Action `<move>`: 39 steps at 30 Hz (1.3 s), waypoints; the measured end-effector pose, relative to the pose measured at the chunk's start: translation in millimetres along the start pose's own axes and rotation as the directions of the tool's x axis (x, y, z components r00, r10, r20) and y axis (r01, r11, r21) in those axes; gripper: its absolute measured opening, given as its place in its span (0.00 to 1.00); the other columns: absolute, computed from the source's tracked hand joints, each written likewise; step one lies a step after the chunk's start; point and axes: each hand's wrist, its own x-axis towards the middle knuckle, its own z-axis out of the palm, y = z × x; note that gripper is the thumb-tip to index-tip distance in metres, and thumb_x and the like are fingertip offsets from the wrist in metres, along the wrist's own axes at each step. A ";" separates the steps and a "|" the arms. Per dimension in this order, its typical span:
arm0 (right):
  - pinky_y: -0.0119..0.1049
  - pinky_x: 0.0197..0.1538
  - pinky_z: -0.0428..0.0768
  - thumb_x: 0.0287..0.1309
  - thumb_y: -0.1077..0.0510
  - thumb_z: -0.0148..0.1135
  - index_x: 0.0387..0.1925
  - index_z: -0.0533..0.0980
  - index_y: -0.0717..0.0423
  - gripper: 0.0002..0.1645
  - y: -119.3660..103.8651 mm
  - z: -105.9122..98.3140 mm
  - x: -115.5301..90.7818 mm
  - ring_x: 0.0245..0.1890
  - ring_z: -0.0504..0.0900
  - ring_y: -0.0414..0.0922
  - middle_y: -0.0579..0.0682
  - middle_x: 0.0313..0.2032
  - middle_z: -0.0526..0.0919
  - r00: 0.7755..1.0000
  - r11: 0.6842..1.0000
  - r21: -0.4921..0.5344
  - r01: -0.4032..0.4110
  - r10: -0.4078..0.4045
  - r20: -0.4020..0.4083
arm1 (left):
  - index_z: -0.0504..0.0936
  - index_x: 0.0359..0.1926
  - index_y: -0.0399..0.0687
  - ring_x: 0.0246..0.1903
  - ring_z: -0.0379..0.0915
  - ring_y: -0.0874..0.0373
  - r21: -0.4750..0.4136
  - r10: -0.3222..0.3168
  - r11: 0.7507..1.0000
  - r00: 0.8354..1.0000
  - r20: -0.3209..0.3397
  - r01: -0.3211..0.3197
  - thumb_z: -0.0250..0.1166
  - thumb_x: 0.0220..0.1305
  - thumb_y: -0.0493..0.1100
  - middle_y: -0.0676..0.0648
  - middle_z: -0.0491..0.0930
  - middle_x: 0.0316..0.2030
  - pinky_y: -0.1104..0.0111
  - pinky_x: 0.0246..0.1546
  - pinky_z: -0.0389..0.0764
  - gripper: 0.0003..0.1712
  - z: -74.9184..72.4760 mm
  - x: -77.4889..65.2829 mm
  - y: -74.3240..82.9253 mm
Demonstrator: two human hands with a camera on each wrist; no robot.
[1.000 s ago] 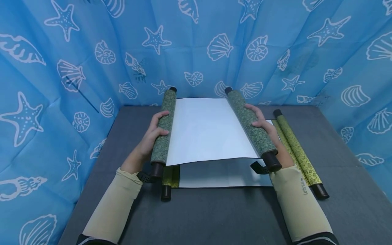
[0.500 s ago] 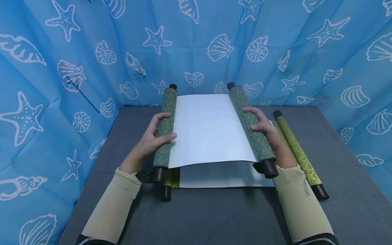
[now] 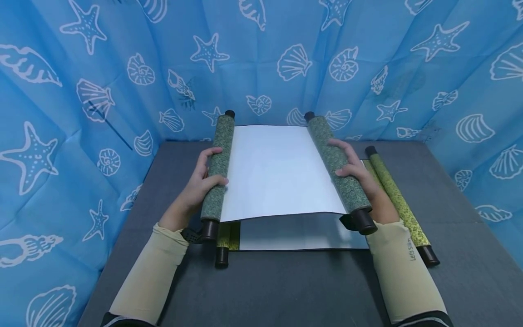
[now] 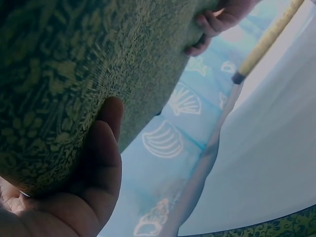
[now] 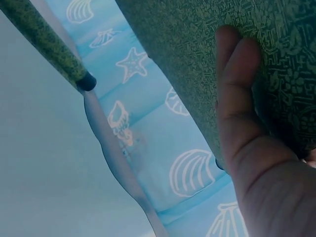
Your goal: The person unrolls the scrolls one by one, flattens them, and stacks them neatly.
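Note:
A scroll with a green patterned backing is held up partly unrolled, its white paper (image 3: 282,168) stretched between two rolls with dark end knobs. My left hand (image 3: 202,179) grips the left roll (image 3: 219,163), thumb across its near face. On the other side my right hand (image 3: 354,168) holds the right roll (image 3: 333,156), thumb and fingers curled around it. In the left wrist view the patterned underside (image 4: 138,64) shows, with fingers of the left hand (image 4: 94,182) against it. The right wrist view shows fingers of the right hand (image 5: 242,108) against the same backing (image 5: 187,59).
Beneath, a second scroll with yellow-green trim lies spread on the grey table (image 3: 278,290), its pale sheet (image 3: 294,236) partly covered. Its right roll (image 3: 398,200) and left roll (image 3: 223,245) end in dark knobs. A blue shell-print curtain (image 3: 261,59) hangs behind and at both sides.
The held scroll's far end has risen a little and its two rolls stand slightly farther apart. My left thumb slid over onto the paper, then back to the roll.

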 end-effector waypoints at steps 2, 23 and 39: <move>0.67 0.77 0.43 0.56 0.63 0.52 0.84 0.53 0.57 0.51 0.2 -2.5 0.3 0.85 0.38 0.57 0.59 0.84 0.46 1.000 1.000 0.009 0.011 -0.011 0.008 | 0.50 0.80 0.61 0.51 0.74 0.48 -0.014 -0.013 1.000 1.000 -0.012 0.012 0.55 0.70 0.32 0.36 0.63 0.67 0.60 0.44 0.83 0.44 -0.9 0.3 0.9; 0.60 0.80 0.38 0.60 0.63 0.47 0.81 0.58 0.57 0.45 1.4 -12.7 -2.5 0.84 0.41 0.56 0.54 0.81 0.54 0.996 0.993 0.080 0.088 -0.088 0.002 | 0.49 0.82 0.58 0.65 0.61 0.52 0.056 0.067 0.996 0.997 -0.034 -0.065 0.62 0.68 0.33 0.42 0.49 0.78 0.64 0.54 0.78 0.49 -6.8 -1.3 1.4; 0.30 0.59 0.65 0.66 0.64 0.54 0.69 0.70 0.46 0.31 0.6 -11.2 -1.5 0.76 0.53 0.45 0.40 0.70 0.62 0.998 0.998 0.062 -0.001 0.005 -0.069 | 0.51 0.83 0.55 0.45 0.67 0.56 0.108 0.043 0.994 0.991 -0.128 -0.029 0.58 0.64 0.31 0.39 0.50 0.78 0.63 0.51 0.70 0.49 -16.9 -0.2 4.5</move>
